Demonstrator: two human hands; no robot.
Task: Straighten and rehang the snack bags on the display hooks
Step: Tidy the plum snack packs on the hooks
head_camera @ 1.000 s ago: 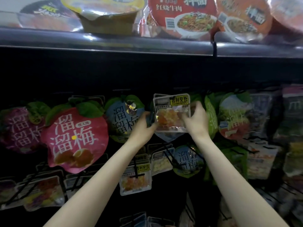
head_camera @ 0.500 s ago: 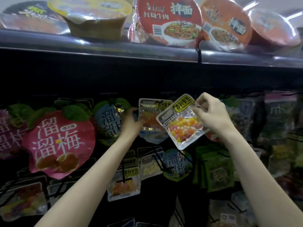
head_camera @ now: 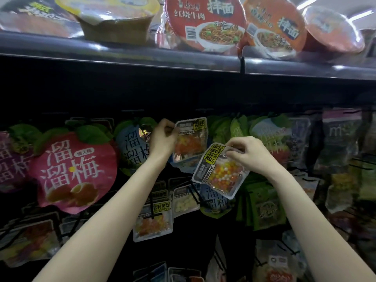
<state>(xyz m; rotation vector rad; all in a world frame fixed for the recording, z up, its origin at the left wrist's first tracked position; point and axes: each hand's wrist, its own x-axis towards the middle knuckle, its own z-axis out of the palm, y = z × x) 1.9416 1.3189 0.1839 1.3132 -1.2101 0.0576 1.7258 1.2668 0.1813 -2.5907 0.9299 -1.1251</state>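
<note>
A clear jelly-bean bag (head_camera: 220, 169) with a yellow-and-black label is sitting tilted in the right hand (head_camera: 247, 154), its label end turned up and to the left; the fingers are curling round and pinching its top edge, and the bag is hanging free of any hook. Just up and to the left of that hand, a second jelly-bean bag (head_camera: 190, 141) of the same kind is hanging at the top row of the display, and the left hand (head_camera: 162, 139) is pinching its upper left corner with curled fingers. The two bags are lying close, the held one overlapping the lower right corner of the hanging one.

Below both hands, more clear jelly-bean bags (head_camera: 152, 220) are hanging on black wire hooks (head_camera: 151, 202), some skewed. To the left of the left hand, a blue plum-snack bag (head_camera: 132, 147) is touching the wrist side, and further left a large pink plum-snack bag (head_camera: 73, 171) is hanging. To the right of the right hand, green leaf-topped bags (head_camera: 264, 129) are crowding the row, with dim, blurred packets beyond them.

Above both hands, a dark shelf (head_camera: 142, 55) is carrying instant noodle bowls (head_camera: 205, 23) with red and orange lids.
</note>
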